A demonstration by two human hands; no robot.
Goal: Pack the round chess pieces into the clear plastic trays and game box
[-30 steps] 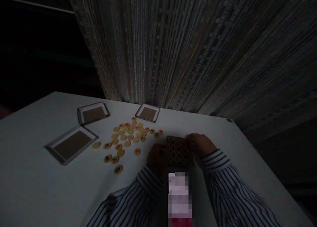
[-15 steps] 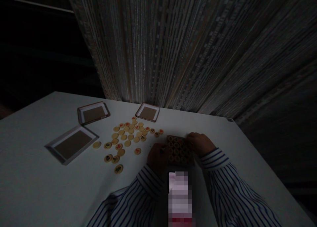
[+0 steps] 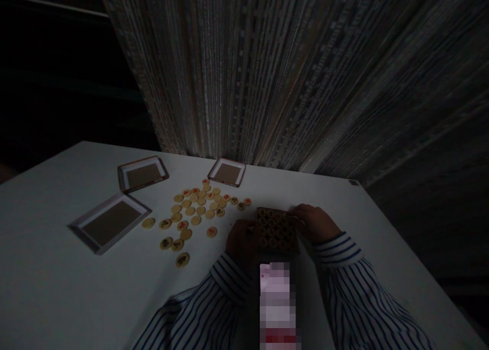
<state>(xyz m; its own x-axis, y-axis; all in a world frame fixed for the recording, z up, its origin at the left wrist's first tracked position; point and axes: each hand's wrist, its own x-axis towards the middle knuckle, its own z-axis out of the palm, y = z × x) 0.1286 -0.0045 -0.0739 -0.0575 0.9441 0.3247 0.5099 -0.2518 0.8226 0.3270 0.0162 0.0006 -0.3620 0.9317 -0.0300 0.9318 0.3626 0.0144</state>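
Curled fingers of the left hand (image 3: 242,240) and right hand (image 3: 315,224) meet either side of a dark box (image 3: 278,248) topped with round shapes; in this head view, gloom hides whether they grip it. It lies beyond a lit phone (image 3: 276,301), right of loose discs (image 3: 190,211) on the white table (image 3: 95,294)

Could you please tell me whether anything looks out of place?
Round pieces lie scattered, as if spilled, on the white table, unlike neat rows of circles on the box between left hand and right hand.
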